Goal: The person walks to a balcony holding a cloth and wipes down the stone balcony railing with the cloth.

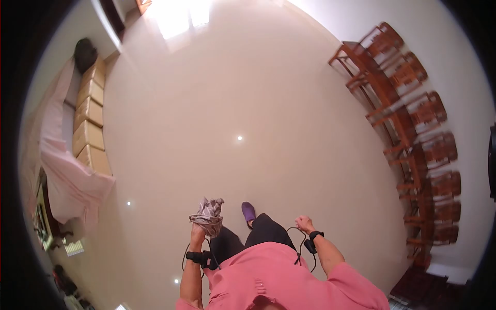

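Pink cloth: one wide drape point(64, 165), far off to the left of the left hand, its lower edge spread near the floor.
Dark bundle: one point(85, 56), ahead and far left of both hands, at the far end of the stools.
Stools: five gold ones point(89, 137) by my count, in a row, well left of the left hand.
Left hand: closed around the cloth point(197, 230), a black strap point(204, 258) behind it on the forearm.
Grey cloth: one, crumpled point(208, 213), bunched over the left hand's fingers.
Purple shoe: one showing point(248, 212), between the two hands.
Right hand: fingers curled in point(305, 223); I can't tell if it holds anything. One black cable point(299, 240) loops beside it.
Chairs: about seven wooden backs point(440, 149), blurred, lining the wall well right of the right hand.
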Motion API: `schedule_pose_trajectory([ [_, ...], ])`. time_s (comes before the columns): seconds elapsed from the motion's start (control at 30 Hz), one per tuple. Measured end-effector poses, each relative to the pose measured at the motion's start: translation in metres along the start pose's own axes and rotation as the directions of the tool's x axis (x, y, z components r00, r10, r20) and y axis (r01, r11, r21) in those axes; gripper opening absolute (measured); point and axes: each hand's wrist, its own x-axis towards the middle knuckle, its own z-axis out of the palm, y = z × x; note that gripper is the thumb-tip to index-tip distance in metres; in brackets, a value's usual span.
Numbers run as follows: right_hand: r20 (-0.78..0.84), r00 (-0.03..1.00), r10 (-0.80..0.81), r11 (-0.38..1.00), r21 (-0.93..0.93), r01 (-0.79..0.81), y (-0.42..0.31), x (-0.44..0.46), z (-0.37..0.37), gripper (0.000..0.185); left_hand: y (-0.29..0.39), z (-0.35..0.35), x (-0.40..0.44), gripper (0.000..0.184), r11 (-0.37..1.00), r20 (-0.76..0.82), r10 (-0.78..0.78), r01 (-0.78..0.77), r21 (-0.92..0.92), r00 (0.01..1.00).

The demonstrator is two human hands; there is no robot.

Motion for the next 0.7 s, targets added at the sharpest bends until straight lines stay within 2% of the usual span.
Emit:
schedule_pose_trajectory([
  [0.03,0.018,1.0,-0.013,1.0,-0.022,0.013,-0.027,0.014,-0.01,0.02,0.004,-0.001,0.003,0.037,0.939,0.03,0.069,-0.075,0.334,0.997],
  [0.07,-0.005,0.999,-0.032,0.999,0.041,0.032,-0.053,0.029,-0.019,0.019,0.006,-0.004,0.011,0.037,0.843,0.051,0.15,-0.154,0.516,0.987],
  [0.1,-0.026,0.998,-0.049,0.993,0.103,0.052,-0.077,0.042,-0.024,0.019,0.009,-0.008,0.019,0.037,0.805,0.074,0.183,-0.193,0.561,0.98],
  [0.3,0.052,0.981,-0.188,0.973,0.143,0.179,-0.216,0.078,-0.04,0.02,-0.006,-0.058,0.096,0.04,0.531,0.224,0.372,-0.405,0.744,0.901],
  [0.37,0.081,0.973,-0.217,0.968,0.149,0.204,-0.227,0.097,-0.033,0.019,-0.001,-0.07,0.114,0.04,0.519,0.203,0.406,-0.408,0.751,0.891],
  [0.4,0.096,0.969,-0.226,0.962,0.176,0.207,-0.227,0.109,-0.033,0.019,0.001,-0.071,0.124,0.042,0.452,0.243,0.431,-0.441,0.775,0.869],
  [0.43,0.139,0.967,-0.211,0.975,0.098,0.199,-0.23,0.119,-0.041,0.019,0.009,-0.067,0.147,0.045,0.375,0.29,0.459,-0.479,0.794,0.84],
  [0.47,0.179,0.965,-0.19,0.982,0.018,0.19,-0.23,0.124,-0.043,0.019,0.007,-0.062,0.168,0.046,0.717,0.087,0.543,-0.515,0.47,0.835],
  [0.5,0.173,0.98,-0.099,0.994,0.052,0.091,-0.236,0.12,-0.041,0.018,0.017,-0.052,0.182,0.046,0.716,0.069,0.561,-0.526,0.46,0.825],
  [0.6,0.232,0.972,0.045,0.999,-0.037,-0.037,-0.232,0.127,-0.05,0.019,0.105,0.015,0.193,0.022,0.89,-0.227,0.449,-0.411,0.197,0.864],
  [0.63,0.195,0.974,0.116,0.992,0.034,-0.125,-0.257,0.116,-0.047,0.018,0.135,0.027,0.202,0.018,0.919,-0.304,0.393,-0.385,0.091,0.868],
  [0.67,0.194,0.975,0.106,0.991,0.059,-0.12,-0.268,0.123,-0.045,0.018,0.155,0.035,0.212,0.018,0.935,-0.374,0.32,-0.353,-0.021,0.871],
  [0.7,0.194,0.975,0.104,0.989,0.084,-0.122,-0.279,0.126,-0.045,0.018,0.166,0.034,0.225,0.018,0.935,-0.388,0.317,-0.354,-0.027,0.865],
])
